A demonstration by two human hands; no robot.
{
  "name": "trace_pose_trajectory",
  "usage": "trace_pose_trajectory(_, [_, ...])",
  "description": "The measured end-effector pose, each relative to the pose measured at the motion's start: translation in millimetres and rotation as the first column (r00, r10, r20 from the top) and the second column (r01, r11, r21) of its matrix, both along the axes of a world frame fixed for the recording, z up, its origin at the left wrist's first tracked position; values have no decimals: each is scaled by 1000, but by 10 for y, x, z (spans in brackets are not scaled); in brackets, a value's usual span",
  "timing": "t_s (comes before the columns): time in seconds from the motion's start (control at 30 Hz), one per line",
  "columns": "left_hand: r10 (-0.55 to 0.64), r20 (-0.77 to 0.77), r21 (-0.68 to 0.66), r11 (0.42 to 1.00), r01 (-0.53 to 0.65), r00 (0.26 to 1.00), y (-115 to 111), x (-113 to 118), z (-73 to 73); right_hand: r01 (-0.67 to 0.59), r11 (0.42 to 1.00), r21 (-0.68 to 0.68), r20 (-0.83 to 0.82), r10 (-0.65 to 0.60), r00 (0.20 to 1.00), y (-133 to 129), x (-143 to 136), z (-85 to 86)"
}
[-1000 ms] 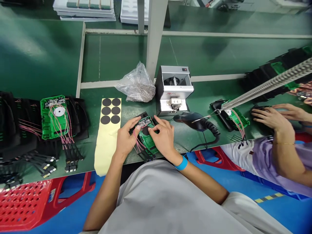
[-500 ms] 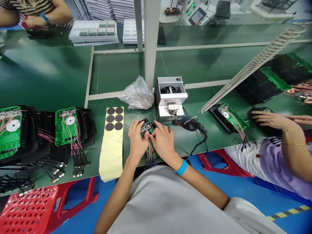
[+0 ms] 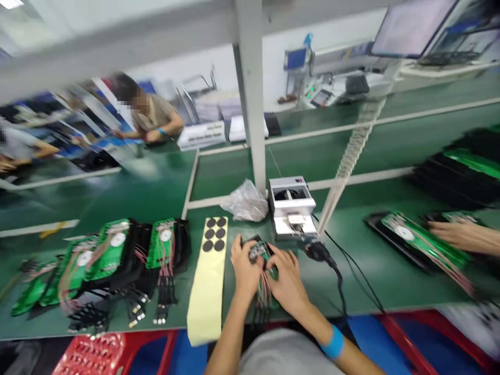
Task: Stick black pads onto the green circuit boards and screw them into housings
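A black and green circuit unit (image 3: 259, 252) with pink wires hanging toward my body lies on the green bench between my hands. My left hand (image 3: 245, 265) grips its left side, thumb over the board. On its right side is my right hand (image 3: 288, 278), fingers bent round the edge and thumb on the board. Just behind stands a white screw-feeder-like machine (image 3: 294, 208), with a black-handled electric driver (image 3: 317, 250) hanging in front of it. To the left are a yellow sheet with black round stickers (image 3: 207, 291) and a clear bag of small parts (image 3: 246, 202).
Several green units (image 3: 107, 250) with wires stand in a row at the left. At the right, another person's hand (image 3: 464, 237) touches a unit beside a green and black one (image 3: 422, 239). A white post (image 3: 253, 104) rises behind the bag. Red stools (image 3: 91, 354) stand below.
The view has tilted up and turned left, so the bench sits lower and more people and units show. Both hands remain on the unit.
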State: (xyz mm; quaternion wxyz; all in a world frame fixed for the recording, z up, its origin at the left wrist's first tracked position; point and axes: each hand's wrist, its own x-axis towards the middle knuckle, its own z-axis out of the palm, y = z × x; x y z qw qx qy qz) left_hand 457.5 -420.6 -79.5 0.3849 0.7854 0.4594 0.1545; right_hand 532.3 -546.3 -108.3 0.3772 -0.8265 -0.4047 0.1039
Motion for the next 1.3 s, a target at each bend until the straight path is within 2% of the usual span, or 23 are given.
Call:
trace_pose_trajectory(0.17, [52, -36, -81, 995, -54, 998, 68, 51, -5, 12, 991, 130, -6, -11, 1000, 64, 3, -486])
trace_pose_trajectory(0.27, [90, -35, -115, 989, -94, 995, 64, 83, 32, 13, 986, 164, 26, -18, 1000, 88, -8, -582])
trace_pose_trajectory(0.4, [112, -16, -101, 988, -113, 994, 41, 122, 77, 28, 984, 178, 20, -32, 999, 89, -19, -532])
trace_pose_trajectory(0.53, [98, -49, -120, 987, -103, 994, 30, 146, 129, 53, 980, 191, -29, -48, 998, 78, -43, -362])
trace_pose_trajectory(0.63, [88, -32, -76, 993, -91, 996, 28, 149, 140, 76, 984, 163, -133, -55, 990, 62, -37, -189])
trace_pose_trajectory(0.73, [56, -32, -47, 997, -57, 998, 48, 148, 96, 66, 986, 153, -292, -19, 956, 51, 37, -96])
trace_pose_trajectory(0.87, [-33, -64, -55, 998, 29, 997, 57, 125, 82, 53, 987, 149, -440, 18, 898, -13, 105, -64])
trace_pose_trajectory(1.1, [-38, -74, -13, 999, 37, 997, 38, 129, 55, 0, 982, 187, -358, 69, 931, -87, 47, -89])
trace_pose_trajectory(1.3, [-31, -91, 3, 1000, 31, 995, 60, 158, 77, 22, 984, 176, -338, 40, 940, -88, 33, -113])
